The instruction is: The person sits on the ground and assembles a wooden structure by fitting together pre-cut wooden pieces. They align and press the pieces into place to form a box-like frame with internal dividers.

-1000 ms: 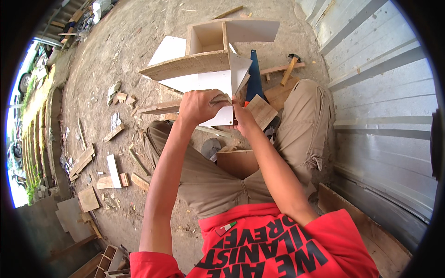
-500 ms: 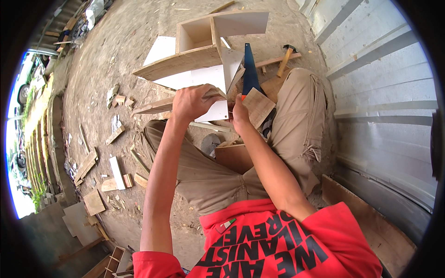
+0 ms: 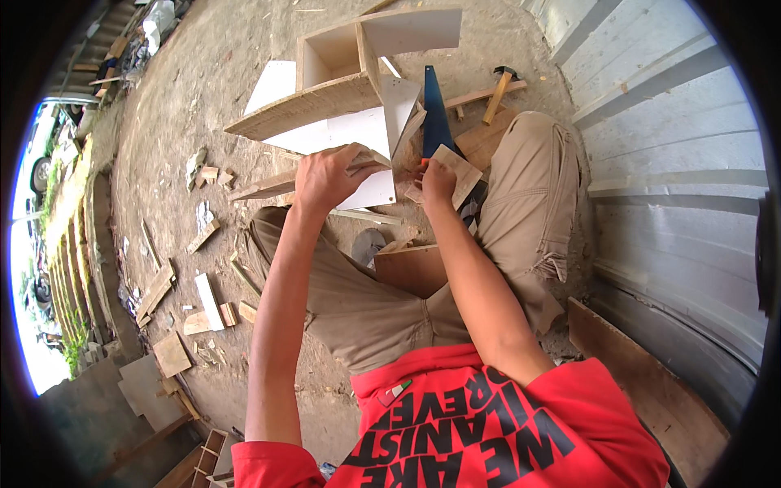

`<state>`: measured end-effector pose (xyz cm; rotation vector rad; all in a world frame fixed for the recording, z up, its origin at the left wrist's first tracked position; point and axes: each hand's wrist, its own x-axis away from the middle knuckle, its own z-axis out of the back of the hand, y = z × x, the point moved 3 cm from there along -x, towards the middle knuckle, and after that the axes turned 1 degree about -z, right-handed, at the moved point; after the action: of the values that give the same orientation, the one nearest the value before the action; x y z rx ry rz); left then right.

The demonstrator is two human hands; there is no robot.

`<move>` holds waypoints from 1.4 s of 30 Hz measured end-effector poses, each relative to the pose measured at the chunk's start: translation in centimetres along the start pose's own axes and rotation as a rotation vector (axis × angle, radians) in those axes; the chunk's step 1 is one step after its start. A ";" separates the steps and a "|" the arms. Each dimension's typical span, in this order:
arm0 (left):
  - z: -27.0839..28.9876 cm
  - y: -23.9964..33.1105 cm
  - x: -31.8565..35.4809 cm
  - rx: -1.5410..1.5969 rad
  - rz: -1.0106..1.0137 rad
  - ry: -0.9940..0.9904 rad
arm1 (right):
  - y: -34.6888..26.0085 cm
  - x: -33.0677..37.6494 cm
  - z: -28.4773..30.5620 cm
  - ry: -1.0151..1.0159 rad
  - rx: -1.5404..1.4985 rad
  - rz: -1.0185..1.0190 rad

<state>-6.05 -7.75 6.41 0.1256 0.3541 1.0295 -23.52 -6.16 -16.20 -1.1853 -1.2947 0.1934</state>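
Note:
In front of me stands a wooden assembly (image 3: pixel 309 108) of bare-edged boards and white-faced panels, with an open box-like compartment at its far end. My left hand (image 3: pixel 324 177) is closed around the near board edge of this assembly, fingers over its top. Beside the assembly's right side, my right hand (image 3: pixel 438 180) is curled closed over a square wood piece (image 3: pixel 465 173). Whatever its fingers hold, if anything, is hidden. A handsaw (image 3: pixel 435 114) with a blue blade lies just beyond that hand, its orange-red handle partly covered.
A hammer (image 3: pixel 498 98) rests across a wood strip to the far right. Wood offcuts (image 3: pixel 156 290) litter the ground at left. A corrugated metal wall (image 3: pixel 667 154) runs along the right, with a long board (image 3: pixel 643 382) leaning by it. Another wooden piece (image 3: pixel 411 268) lies between my legs.
My right hand has moved right, away from the white panel's edge, and its fingers have curled in over the square wood piece. The left hand keeps its grip; the assembly has shifted slightly left.

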 end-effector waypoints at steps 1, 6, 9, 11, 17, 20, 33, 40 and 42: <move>-0.1 -0.2 0.3 -0.006 0.024 -0.013 | -0.3 -0.5 0.5 0.039 -0.029 0.003; -0.2 0.6 -0.5 -0.015 0.017 -0.023 | -0.1 -8.0 4.4 0.205 0.111 0.106; -0.3 0.1 0.2 0.004 0.027 -0.008 | 1.2 -8.8 6.6 0.242 0.520 0.088; -0.1 -0.1 0.9 -0.010 0.060 -0.022 | 1.9 -8.2 7.0 0.314 0.757 0.023; -0.5 -0.1 0.2 0.017 0.008 0.006 | 3.9 -8.4 6.9 0.226 0.972 0.116; -0.6 -0.3 0.6 0.005 0.022 -0.007 | 1.8 -5.2 1.7 -0.228 0.649 -0.042; -0.3 0.0 0.5 -0.012 0.022 -0.015 | -3.4 2.1 -2.8 -0.435 0.613 -0.007; -0.3 0.4 -0.3 0.000 -0.020 0.003 | -1.5 -1.1 -1.5 -0.531 0.449 -0.115; -0.7 -0.4 0.6 -0.033 0.007 -0.011 | -3.1 -0.9 -1.2 -0.510 0.475 -0.149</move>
<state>-5.68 -7.45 5.54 0.1026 0.3269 1.0411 -24.35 -8.83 -14.24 -0.6445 -1.6536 0.6878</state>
